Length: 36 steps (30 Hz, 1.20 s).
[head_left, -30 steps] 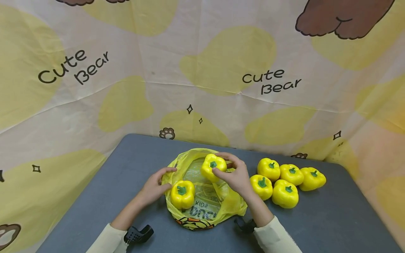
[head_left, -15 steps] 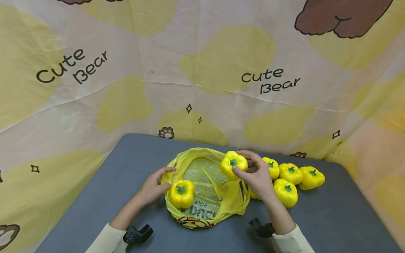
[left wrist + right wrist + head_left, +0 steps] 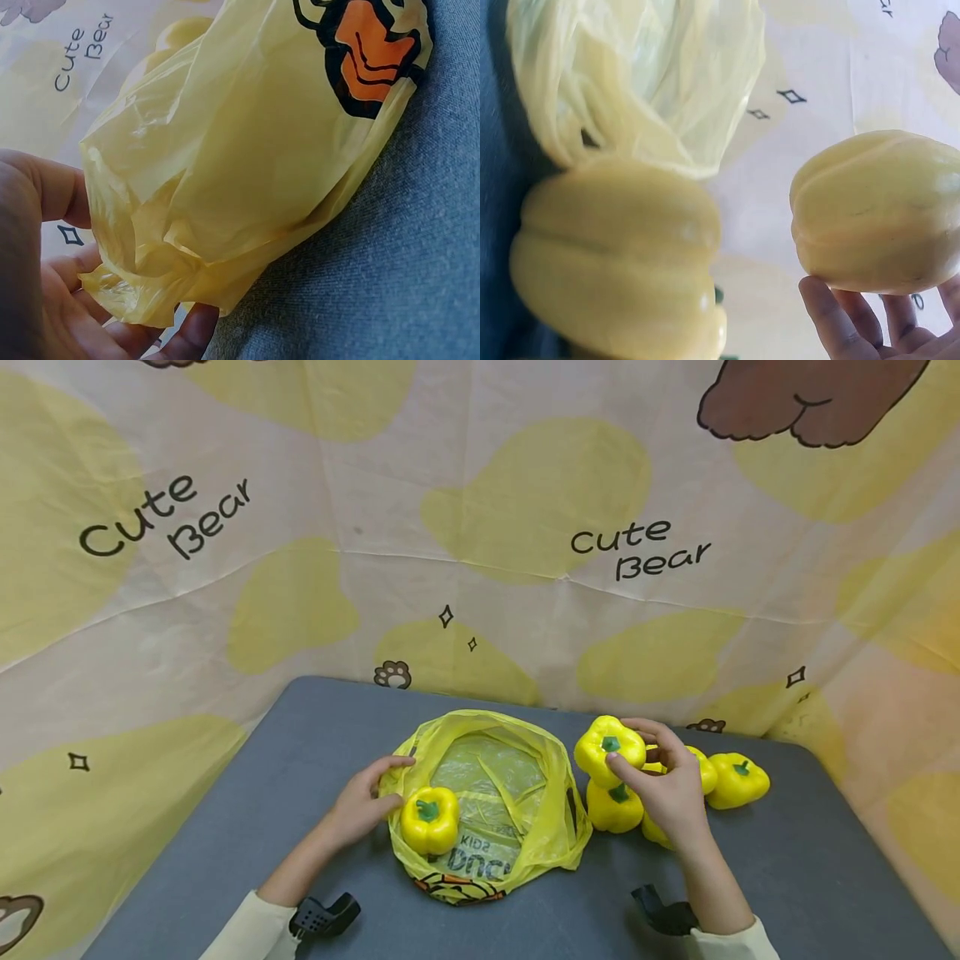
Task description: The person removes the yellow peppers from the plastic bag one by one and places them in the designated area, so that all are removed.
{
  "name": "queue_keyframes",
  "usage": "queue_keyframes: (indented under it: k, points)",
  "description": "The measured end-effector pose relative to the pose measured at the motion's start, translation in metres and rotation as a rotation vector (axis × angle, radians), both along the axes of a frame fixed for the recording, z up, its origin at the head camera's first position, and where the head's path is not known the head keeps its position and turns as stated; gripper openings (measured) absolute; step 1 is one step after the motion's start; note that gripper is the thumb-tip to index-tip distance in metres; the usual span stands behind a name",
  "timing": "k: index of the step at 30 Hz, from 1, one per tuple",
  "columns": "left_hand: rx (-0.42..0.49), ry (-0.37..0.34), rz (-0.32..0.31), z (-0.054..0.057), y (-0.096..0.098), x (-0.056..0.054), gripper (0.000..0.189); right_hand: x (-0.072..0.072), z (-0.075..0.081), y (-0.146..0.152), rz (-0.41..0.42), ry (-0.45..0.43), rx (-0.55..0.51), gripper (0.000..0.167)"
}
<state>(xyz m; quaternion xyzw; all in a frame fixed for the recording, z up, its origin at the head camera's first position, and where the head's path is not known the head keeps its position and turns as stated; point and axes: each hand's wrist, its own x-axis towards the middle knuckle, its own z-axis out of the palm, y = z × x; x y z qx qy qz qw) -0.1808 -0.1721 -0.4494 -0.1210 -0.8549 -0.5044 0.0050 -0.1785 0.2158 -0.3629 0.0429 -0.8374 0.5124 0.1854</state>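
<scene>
My right hand [image 3: 671,785] grips a yellow bell pepper [image 3: 609,750] with a green stem, raised just right of the bag. In the right wrist view that held bell pepper [image 3: 881,214] is clear of the tabletop, fingertips against it. A yellow plastic bag [image 3: 558,827] lies with its mouth spread wide. One bell pepper [image 3: 430,827] sits at the left inside its mouth. My left hand [image 3: 365,802] holds the bag's left rim; in the left wrist view the thumb and fingers lie around the crumpled edge of the bag [image 3: 225,157].
Several more yellow bell peppers stand grouped to the right, one [image 3: 615,810] against the bag's side and another [image 3: 738,781] at the far right. My right hand partly covers the group. The grey table [image 3: 345,718] meets a printed cloth backdrop [image 3: 517,635] behind.
My right hand has carried its bell pepper rightward, from over the bag's mouth to beside the other peppers. The left hand and the pepper near it have stayed in place.
</scene>
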Motion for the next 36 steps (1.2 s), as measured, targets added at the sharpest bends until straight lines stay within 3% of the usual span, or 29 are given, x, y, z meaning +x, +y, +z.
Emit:
queue_keyframes:
  k: [16,25,36]
  points:
    - [-0.015,-0.022,0.014,0.004,0.001,0.001,0.051,0.009,0.0,0.038,-0.174,-0.054,0.003,0.043]
    - [-0.032,-0.008,0.022,0.002,0.001,0.0,0.051,0.012,-0.001,0.061,-0.274,-0.021,-0.024,0.044]
    - [-0.045,-0.014,0.03,0.002,0.001,0.001,0.051,0.019,0.0,0.087,-0.387,-0.088,-0.05,0.044]
